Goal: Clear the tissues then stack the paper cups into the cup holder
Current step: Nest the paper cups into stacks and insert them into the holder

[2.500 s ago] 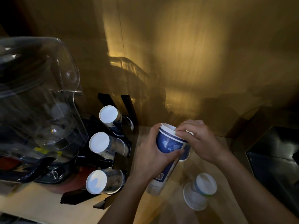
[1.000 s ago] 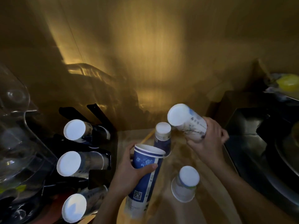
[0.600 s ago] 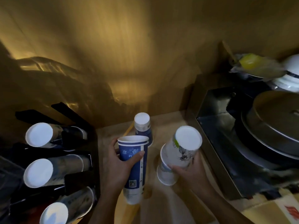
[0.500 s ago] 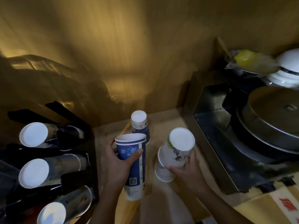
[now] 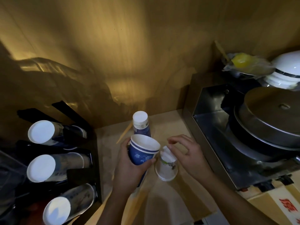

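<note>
Cup holder (image 5: 90, 159); three cup stacks (image 5: 56, 167)

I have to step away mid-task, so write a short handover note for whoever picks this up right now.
Left hand: holds the blue cup stack, mouth up.
Right hand: open, fingers spread just above the white cup stack, which stands upside down on the counter. Grip not visible.
A second upturned blue stack stands behind, by the wall.
Cup holder on the left has cups in three slots.
No tissues in sight.
Left: load all three loose stacks into the holder.
</note>
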Available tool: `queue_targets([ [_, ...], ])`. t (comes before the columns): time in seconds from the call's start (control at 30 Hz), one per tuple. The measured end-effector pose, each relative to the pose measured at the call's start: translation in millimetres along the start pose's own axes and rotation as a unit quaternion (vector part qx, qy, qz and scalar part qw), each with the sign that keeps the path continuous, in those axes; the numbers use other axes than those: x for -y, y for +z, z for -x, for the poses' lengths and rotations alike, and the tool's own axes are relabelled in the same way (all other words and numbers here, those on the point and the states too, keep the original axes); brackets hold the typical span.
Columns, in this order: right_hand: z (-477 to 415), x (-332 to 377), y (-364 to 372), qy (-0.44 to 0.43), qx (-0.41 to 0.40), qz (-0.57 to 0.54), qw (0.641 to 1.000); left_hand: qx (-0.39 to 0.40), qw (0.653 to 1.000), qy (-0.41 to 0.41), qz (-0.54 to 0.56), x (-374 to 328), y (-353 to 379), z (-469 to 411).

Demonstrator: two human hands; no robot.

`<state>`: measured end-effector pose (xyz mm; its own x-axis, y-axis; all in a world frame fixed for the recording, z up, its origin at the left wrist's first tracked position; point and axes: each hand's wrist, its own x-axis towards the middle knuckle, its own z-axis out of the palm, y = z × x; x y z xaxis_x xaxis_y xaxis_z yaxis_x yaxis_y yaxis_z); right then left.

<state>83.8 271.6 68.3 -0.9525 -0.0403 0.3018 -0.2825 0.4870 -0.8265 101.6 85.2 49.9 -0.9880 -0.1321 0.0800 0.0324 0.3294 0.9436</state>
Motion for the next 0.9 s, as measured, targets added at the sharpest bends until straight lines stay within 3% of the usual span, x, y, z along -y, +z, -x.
queue_targets([
  [0.17,-19.4,32.3,7.1,-0.053,0.152,-0.003,0.987,0.008,0.999,0.029,-0.017,-12.3,-3.5,2.3],
  [0.27,-23.8,43.1,14.8,-0.102,0.205,0.007,0.973,0.011,1.0,0.029,0.007,-14.7,-10.6,3.8],
  [0.33,-25.9,48.9,17.5,-0.089,0.225,-0.014,0.97,0.025,0.999,0.019,0.016,-16.3,-16.6,5.3],
  [0.5,-30.0,58.6,17.8,-0.036,0.249,-0.094,0.963,0.065,0.997,-0.019,0.03,-23.4,-28.8,7.7],
  [0.63,-30.8,62.2,13.2,0.007,0.251,-0.16,0.955,0.121,0.978,-0.082,0.15,-24.7,-43.0,6.1],
  [0.77,-37.5,67.0,4.9,-0.01,0.226,-0.193,0.955,0.163,0.943,-0.128,0.258,-18.3,-51.9,10.3],
  [0.9,-39.9,66.9,3.8,-0.017,0.22,-0.201,0.955,0.183,0.927,-0.141,0.296,-11.9,-52.5,9.4],
])
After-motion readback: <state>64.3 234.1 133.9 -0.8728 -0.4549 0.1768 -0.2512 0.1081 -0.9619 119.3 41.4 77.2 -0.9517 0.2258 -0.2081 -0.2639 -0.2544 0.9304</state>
